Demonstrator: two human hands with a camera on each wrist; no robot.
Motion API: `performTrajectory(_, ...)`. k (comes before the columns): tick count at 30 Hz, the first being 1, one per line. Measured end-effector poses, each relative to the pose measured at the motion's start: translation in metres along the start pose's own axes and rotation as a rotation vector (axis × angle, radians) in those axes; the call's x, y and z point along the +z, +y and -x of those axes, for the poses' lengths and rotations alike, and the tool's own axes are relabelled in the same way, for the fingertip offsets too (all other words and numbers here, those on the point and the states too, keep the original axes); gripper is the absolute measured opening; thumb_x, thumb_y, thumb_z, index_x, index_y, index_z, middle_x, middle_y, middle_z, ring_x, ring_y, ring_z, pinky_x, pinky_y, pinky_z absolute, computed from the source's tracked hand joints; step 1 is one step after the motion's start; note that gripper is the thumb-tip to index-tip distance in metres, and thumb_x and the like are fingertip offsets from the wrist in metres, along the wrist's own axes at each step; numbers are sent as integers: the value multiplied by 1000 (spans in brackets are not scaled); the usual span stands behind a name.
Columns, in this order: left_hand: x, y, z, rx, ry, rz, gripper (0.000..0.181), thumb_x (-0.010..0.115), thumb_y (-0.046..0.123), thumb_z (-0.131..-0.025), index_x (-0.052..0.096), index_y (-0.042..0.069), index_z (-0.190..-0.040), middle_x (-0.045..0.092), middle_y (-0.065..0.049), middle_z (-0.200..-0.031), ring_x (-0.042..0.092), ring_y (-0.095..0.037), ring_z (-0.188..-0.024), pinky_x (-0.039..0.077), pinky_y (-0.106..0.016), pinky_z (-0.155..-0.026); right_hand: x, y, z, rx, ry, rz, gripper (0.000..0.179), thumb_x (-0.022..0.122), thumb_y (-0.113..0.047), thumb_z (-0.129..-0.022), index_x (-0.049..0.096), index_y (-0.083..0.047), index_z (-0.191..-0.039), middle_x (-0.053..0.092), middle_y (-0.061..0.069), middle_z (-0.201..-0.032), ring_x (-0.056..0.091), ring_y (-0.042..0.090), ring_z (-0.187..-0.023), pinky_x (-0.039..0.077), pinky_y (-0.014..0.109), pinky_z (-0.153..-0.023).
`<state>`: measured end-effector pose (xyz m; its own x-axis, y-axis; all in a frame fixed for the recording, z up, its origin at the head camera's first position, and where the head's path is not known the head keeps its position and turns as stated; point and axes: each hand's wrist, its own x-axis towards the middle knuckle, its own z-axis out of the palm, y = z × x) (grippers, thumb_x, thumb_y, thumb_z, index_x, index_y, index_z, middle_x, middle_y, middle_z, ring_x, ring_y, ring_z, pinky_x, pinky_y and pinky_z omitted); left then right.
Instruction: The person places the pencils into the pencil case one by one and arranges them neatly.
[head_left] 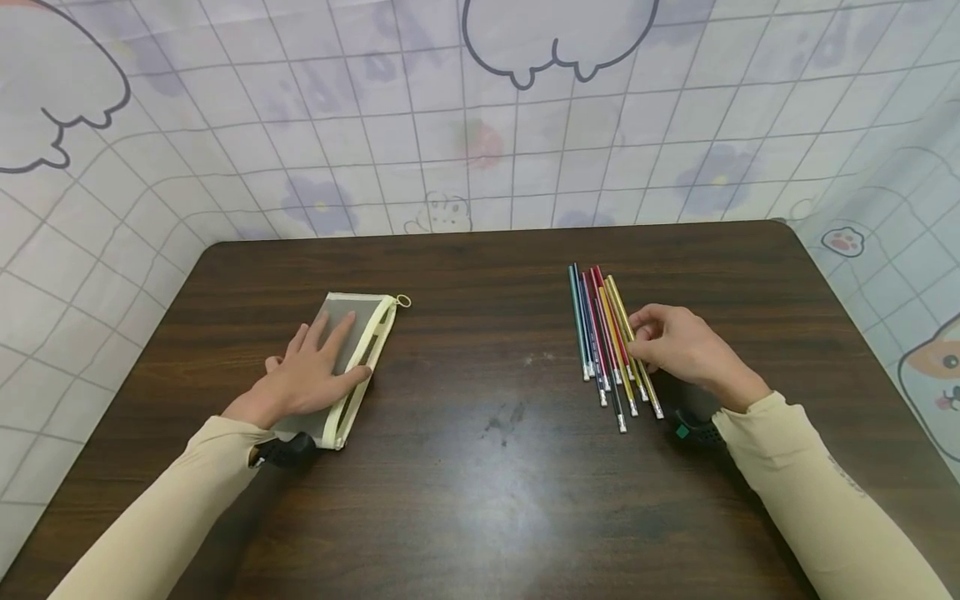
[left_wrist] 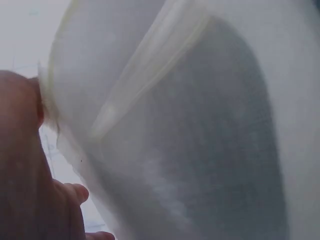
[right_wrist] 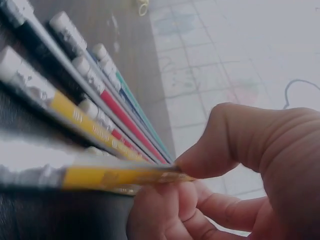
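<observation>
On the left of the table lies a translucent zip pencil pouch [head_left: 360,312] with pale yellow trim and a ring pull. My left hand [head_left: 303,379] rests on it with the fingers spread. In the left wrist view the pouch's mesh [left_wrist: 210,140] fills most of the picture. At the right, several pencils [head_left: 592,333] in blue, red, yellow and black lie side by side, white erasers toward me. My right hand [head_left: 678,346] pinches the rightmost yellow pencil [right_wrist: 110,177] between thumb and fingers. The right wrist view shows the other pencils just beyond it.
The dark wooden table [head_left: 465,500] has its far edge against a wall covering [head_left: 420,125] with a grid and cartoon prints. Dark bands sit on both wrists, and pale yellow sleeves [head_left: 810,492] cover the arms.
</observation>
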<state>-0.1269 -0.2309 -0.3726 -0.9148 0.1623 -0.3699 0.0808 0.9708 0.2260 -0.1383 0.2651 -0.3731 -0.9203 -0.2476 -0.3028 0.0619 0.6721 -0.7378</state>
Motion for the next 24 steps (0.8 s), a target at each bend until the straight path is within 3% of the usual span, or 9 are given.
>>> performTrajectory(12,6,11,7,-15,29,120,77,32,60,-106,-5,32,-168,-8,-21,-175,-3,-57,-158,13,-91,-103,13,-16,5,-40,-25,-235,43,52,-9,-95,50,4,-136,57,8,-105,62,15,-83,60,35,-76)
performTrajectory(19,6,23,7,-8,30,166,75,31,58,-107,-8,36,-167,-5,-20,-175,0,-56,-158,8,-92,-103,34,-34,7,-75,-32,-364,45,54,-3,-91,49,7,-134,60,13,-106,67,13,-81,64,38,-76)
performTrajectory(24,9,29,7,6,55,182,73,31,55,-107,-6,36,-167,-1,-21,-175,2,-55,-159,13,-89,-103,52,-44,6,-105,-71,-406,43,53,-1,-90,51,9,-132,62,14,-103,67,16,-80,64,39,-75)
